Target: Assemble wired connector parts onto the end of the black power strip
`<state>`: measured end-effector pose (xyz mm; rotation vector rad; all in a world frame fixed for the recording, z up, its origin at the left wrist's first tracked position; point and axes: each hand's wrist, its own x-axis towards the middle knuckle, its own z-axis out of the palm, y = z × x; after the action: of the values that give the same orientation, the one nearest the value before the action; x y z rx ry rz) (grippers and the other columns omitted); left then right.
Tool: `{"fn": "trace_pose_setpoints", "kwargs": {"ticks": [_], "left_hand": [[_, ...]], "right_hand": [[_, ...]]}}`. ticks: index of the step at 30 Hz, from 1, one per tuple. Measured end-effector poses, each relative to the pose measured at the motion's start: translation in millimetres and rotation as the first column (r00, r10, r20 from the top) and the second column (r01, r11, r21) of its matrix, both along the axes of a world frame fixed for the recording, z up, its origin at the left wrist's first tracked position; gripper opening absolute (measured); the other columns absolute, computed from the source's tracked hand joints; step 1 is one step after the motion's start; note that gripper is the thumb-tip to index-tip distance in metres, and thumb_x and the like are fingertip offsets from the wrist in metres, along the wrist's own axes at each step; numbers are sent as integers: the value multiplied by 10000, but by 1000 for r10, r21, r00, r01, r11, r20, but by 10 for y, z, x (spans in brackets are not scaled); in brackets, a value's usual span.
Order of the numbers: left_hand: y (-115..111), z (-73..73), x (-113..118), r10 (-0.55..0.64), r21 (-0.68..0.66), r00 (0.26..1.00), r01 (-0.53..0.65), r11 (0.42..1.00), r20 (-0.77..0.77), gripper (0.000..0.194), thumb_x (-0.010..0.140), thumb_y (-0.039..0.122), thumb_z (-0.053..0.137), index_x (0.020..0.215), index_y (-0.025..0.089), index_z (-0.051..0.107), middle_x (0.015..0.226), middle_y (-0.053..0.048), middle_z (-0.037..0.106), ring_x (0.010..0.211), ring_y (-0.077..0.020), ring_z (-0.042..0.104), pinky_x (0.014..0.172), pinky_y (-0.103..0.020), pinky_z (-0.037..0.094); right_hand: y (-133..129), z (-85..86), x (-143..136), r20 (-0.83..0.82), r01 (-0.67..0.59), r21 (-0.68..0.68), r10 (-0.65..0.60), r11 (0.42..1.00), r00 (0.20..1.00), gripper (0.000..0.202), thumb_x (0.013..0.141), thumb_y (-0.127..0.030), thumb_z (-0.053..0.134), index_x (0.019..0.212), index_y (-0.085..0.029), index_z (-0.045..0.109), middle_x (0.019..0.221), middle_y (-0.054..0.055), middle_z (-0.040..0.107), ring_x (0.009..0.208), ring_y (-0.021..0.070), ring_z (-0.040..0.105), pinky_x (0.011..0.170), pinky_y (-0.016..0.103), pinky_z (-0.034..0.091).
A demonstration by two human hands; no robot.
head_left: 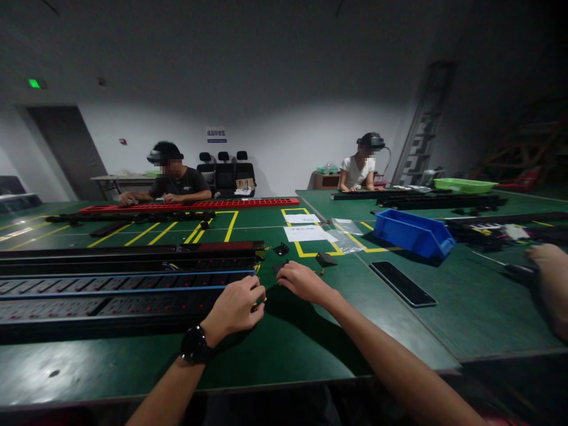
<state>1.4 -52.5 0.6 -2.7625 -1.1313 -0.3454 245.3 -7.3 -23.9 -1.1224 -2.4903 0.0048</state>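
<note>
Head view: left fingers (258,292) curl by a long, blue-striped panel (133,284)

Long black strip (133,285), blue-edged, red-dotted, lying flat

The green counter (133,364), marked with yellow lines (232,226), carried long black rails with blue edging (133,292) at left and a red slotted rail (248,203) farther back. White paper sheets (304,234) lay just beside a clear plastic bag (349,242); right of them sat a smartphone (402,284) and a blue plastic bin (410,232).
</note>
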Motion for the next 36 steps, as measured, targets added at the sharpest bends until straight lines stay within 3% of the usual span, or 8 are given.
{"fn": "trace_pose_setpoints", "kwargs": {"ticks": [7, 12, 17, 19, 22, 29, 33, 36], "left_hand": [[16, -43, -1, -13, 48, 1000, 14, 999, -17, 67, 897, 242, 584, 934, 202, 623, 1007, -60, 608, 903, -205, 596, 716, -307, 446], [19, -47, -6, -15, 57, 1000, 16, 998, -20, 71, 906, 244, 568, 933, 203, 620, 999, -56, 607, 887, -204, 601, 704, -313, 451], [17, -44, -2, -19, 58, 1000, 20, 998, -16, 77, 905, 233, 559, 931, 198, 622, 1003, -58, 614, 886, -200, 602, 724, -317, 466], [14, -40, -1, -21, 57, 1000, 21, 998, -15, 79, 907, 230, 552, 929, 197, 621, 1004, -57, 615, 882, -198, 603, 727, -318, 467], [10, -33, 0, -20, 51, 1000, 21, 999, -10, 72, 905, 228, 553, 921, 197, 616, 996, -54, 613, 872, -195, 606, 714, -314, 463], [-2, -15, 7, -11, 49, 1000, 12, 999, -22, 77, 912, 229, 559, 942, 199, 624, 1005, -57, 608, 875, -191, 602, 706, -299, 454], [-33, 11, 40, 11, 78, 997, -6, 997, -72, 166, 919, 305, 578, 1043, 209, 630, 1063, -73, 606, 901, -209, 602, 697, -306, 459], [-67, 11, 78, 59, 119, 993, -47, 992, -104, 195, 907, 360, 596, 983, 185, 634, 1062, -100, 612, 931, -236, 599, 711, -327, 478]], "right_hand": [[59, -68, 39, -9, -5, -60, 5, 998, 1000, 98, 960, -219, 663, 980, -187, 754, 960, 68, 741, 931, 201, 659, 808, 282, 459], [37, 1, 73, 10, 63, -45, -63, 997, 998, 141, 978, -221, 625, 986, -197, 764, 949, 65, 744, 922, 188, 665, 780, 259, 439], [9, 104, 88, -12, 320, -2, -320, 947, 947, 431, 1072, -408, 444, 873, -176, 748, 881, 89, 736, 836, 191, 678, 706, 258, 419], [29, 105, 87, 17, 425, -10, -425, 905, 905, 535, 1090, -418, 363, 791, -162, 725, 838, 112, 737, 785, 201, 685, 670, 266, 408], [68, 76, 82, 97, 484, -25, -480, 874, 872, 534, 1083, -384, 369, 748, -149, 713, 817, 146, 743, 750, 224, 693, 651, 281, 404], [18, 56, 28, 70, 377, -18, -375, 926, 924, 478, 1081, -429, 383, 852, -170, 712, 884, 102, 727, 776, 193, 675, 647, 265, 383], [-17, 15, 11, 120, 326, 5, -324, 945, 938, 443, 987, -561, 555, 832, -180, 721, 875, 91, 699, 780, 200, 644, 668, 270, 400], [0, -28, 30, 148, 278, 27, -279, 960, 949, 339, 905, -493, 706, 795, -174, 730, 841, 90, 691, 833, 223, 634, 709, 285, 416]]}}
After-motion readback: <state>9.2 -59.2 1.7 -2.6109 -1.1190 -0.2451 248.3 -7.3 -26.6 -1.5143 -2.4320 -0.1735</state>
